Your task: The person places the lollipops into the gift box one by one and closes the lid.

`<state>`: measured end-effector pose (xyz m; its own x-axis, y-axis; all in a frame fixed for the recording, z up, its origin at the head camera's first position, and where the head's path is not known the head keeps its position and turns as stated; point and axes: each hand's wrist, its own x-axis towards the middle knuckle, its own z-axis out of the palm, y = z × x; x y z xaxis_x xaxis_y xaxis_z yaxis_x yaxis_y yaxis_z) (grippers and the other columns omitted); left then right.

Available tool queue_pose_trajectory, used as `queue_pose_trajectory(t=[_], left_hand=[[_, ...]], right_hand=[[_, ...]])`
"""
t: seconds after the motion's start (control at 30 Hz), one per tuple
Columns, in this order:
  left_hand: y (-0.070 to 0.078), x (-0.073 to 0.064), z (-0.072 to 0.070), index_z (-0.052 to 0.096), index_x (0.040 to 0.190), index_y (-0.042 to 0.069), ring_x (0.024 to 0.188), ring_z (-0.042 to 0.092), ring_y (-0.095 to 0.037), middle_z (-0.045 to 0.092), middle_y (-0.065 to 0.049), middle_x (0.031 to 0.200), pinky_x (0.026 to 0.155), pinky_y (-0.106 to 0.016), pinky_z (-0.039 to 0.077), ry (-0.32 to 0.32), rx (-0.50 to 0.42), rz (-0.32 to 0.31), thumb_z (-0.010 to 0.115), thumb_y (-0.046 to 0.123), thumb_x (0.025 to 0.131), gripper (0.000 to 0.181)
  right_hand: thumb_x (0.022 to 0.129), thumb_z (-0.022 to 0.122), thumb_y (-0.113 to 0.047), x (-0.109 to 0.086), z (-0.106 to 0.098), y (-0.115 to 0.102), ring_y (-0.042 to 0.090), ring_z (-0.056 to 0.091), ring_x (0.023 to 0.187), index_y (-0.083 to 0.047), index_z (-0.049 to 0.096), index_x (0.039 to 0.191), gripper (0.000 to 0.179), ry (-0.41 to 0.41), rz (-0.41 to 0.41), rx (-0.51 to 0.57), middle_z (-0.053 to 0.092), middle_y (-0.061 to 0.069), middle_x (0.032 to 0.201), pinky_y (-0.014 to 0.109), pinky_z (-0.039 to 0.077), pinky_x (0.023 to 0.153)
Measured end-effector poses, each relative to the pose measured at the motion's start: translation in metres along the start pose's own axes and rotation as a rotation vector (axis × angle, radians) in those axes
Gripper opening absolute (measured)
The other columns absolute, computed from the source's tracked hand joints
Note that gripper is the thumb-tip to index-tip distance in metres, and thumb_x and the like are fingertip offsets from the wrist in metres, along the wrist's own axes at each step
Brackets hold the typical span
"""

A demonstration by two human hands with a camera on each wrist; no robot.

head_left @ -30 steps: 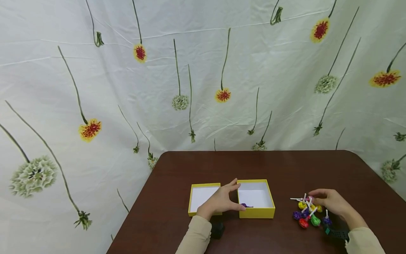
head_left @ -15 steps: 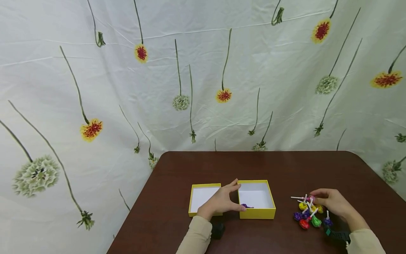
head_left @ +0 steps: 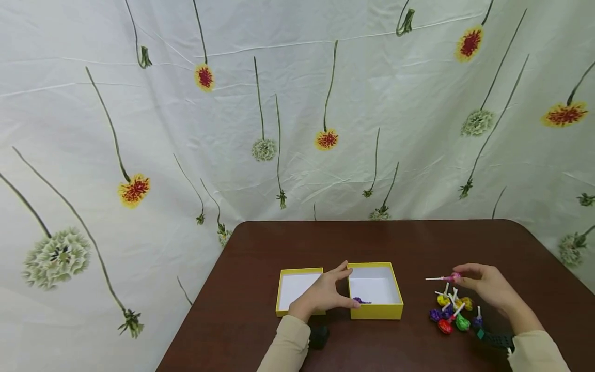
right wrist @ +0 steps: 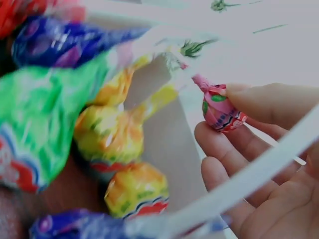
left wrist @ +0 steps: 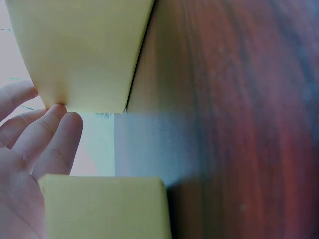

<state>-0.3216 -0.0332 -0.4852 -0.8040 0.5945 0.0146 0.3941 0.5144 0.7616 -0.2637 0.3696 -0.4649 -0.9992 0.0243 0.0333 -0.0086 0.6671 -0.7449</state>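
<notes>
Right wrist view: right hand [right wrist: 279, 204] pinches the wrapped head of the pink lollipop [right wrist: 222, 109], thumb against fingertips. Head view: stick points left toward the yellow box [head_left: 377, 312]; lollipop pile [head_left: 448, 313] just on the near side. Left hand [head_left: 322, 294], thumb and fingers spread wide, touches the box's left end. Purple lollipop [head_left: 360, 300] inside, near-left corner. Yellow-edged lid [head_left: 296, 284] left of box, partly behind that hand. Brown table [head_left: 372, 240], flowered curtain [head_left: 302, 26] beyond.

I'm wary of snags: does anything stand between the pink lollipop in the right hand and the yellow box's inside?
Only the right wall of the yellow box; between it and the pink lollipop I see only table. The lollipop pile sits nearer the person.
</notes>
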Motion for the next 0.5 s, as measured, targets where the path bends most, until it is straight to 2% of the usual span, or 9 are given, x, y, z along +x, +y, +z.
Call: queue_pose_trajectory(t=[0.13,0.23,0.4,0.5], left_hand=[[0.0,0.0,0.0,0.04,0.155,0.014,0.151,0.028,-0.035,0.021,-0.002,0.168,0.113,-0.056,0.04,-0.005,0.0,0.002,0.083,0.043,0.081,0.091],[0.0,0.0,0.0,0.039,0.155,0.015,0.151,0.029,-0.034,0.021,-0.002,0.168,0.113,-0.056,0.04,-0.002,0.001,0.001,0.082,0.044,0.081,0.09],[0.001,-0.001,0.001,0.04,0.155,0.015,0.15,0.03,-0.034,0.022,-0.002,0.168,0.112,-0.055,0.041,0.008,0.017,0.001,0.083,0.043,0.08,0.091],[0.001,-0.001,0.002,0.04,0.155,0.015,0.15,0.03,-0.035,0.022,-0.002,0.168,0.112,-0.055,0.041,0.01,0.019,0.002,0.083,0.043,0.08,0.091]], right_hand=[[0.096,0.069,-0.026,0.0,0.0,-0.01,0.025,0.066,0.095,0.008,0.062,0.123,0.044,0.054,-0.024,-0.006,0.07,0.023,0.112,0.041,0.058,0.078],[0.096,0.069,-0.027,0.0,-0.001,-0.017,0.018,0.064,0.087,0.007,0.063,0.12,0.042,0.093,-0.032,-0.013,0.071,0.018,0.107,0.032,0.055,0.072],[0.097,0.067,-0.031,-0.002,0.0,-0.026,0.011,0.061,0.086,0.005,0.065,0.121,0.043,0.134,-0.042,-0.004,0.069,0.02,0.11,0.03,0.055,0.072],[0.098,0.065,-0.032,-0.002,0.001,-0.03,0.022,0.063,0.097,0.005,0.064,0.124,0.045,0.137,-0.053,0.013,0.068,0.025,0.118,0.04,0.057,0.079]])
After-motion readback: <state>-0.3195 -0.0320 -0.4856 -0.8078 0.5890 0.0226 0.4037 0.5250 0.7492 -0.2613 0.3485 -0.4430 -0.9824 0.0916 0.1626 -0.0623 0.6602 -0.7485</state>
